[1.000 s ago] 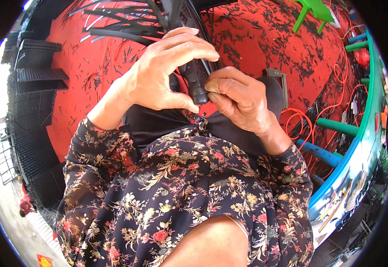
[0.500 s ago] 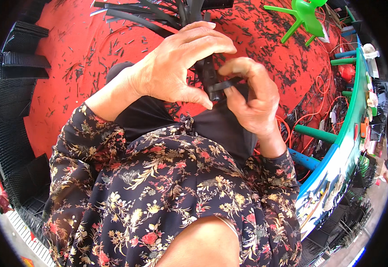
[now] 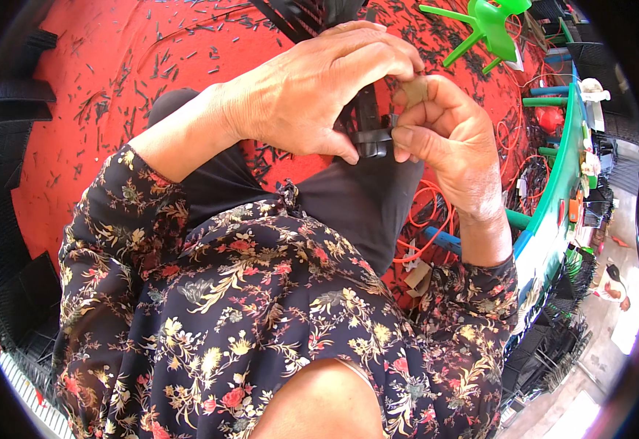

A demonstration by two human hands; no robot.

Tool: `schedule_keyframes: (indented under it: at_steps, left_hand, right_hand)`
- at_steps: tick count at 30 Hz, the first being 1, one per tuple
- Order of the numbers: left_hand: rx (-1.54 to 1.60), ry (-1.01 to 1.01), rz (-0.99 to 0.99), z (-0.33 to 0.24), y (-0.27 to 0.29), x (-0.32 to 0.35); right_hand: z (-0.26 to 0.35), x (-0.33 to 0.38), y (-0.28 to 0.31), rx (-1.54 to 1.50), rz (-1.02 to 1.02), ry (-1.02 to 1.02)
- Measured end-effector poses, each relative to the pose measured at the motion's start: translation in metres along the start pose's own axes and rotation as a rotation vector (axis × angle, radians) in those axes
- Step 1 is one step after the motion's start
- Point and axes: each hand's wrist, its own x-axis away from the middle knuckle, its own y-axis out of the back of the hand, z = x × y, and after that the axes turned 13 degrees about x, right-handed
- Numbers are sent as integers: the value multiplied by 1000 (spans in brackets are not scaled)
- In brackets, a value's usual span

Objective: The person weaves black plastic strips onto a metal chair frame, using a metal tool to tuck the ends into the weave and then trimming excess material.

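Note:
My left hand [image 3: 308, 91] arches over a narrow black bar [image 3: 367, 110] above my lap. Its fingers and thumb are spread in a wide curve, the thumb tip close beside a thin flat black strip [image 3: 371, 137]. That strip crosses the bar near its lower end. My right hand [image 3: 451, 135] pinches the strip's right end between thumb and fingers. A tan wrap [image 3: 415, 89] shows on one right finger, near the left fingertips. Beyond my hands, a bunch of black strips [image 3: 297, 18] fans out at the top; how it joins the bar is hidden.
Short black offcuts lie over the red floor [image 3: 100, 139]. Stacked black woven panels [image 3: 1, 197] line the left. At right stands a green-edged table [image 3: 557, 172] with tools, with an orange hose [image 3: 447, 208] beneath. A green plastic chair [image 3: 484, 33] stands at the top right.
Both hands have shifted right in view. My right hand has turned and now holds the strip's right end. The strip, tilted before, lies nearly level across the bar. The black bunch has swung right.

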Motion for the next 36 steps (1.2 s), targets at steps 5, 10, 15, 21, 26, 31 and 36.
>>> schedule_keyframes:
  at_steps: [5,10,15,21,26,31,36]
  left_hand:
    - [23,-75,-107,3,-9,-6]
    - [-57,-101,-256,2,-28,6]
    - [-230,-51,-275,-21,-41,2]
    - [-343,-67,-343,-27,-48,0]
    - [-55,226,-408,-34,-57,-4]
    - [665,681,-471,-46,-51,-9]
    - [717,717,-365,-44,-38,-26]
  right_hand:
    - [0,2,4,107,-41,-25]
    - [6,8,7,162,-94,24]
    - [12,6,16,293,-55,35]
    - [-4,13,20,155,-139,82]
    - [-13,23,22,-19,-198,82]
    - [-40,31,17,-195,-277,144]
    - [-39,31,9,36,-342,158]
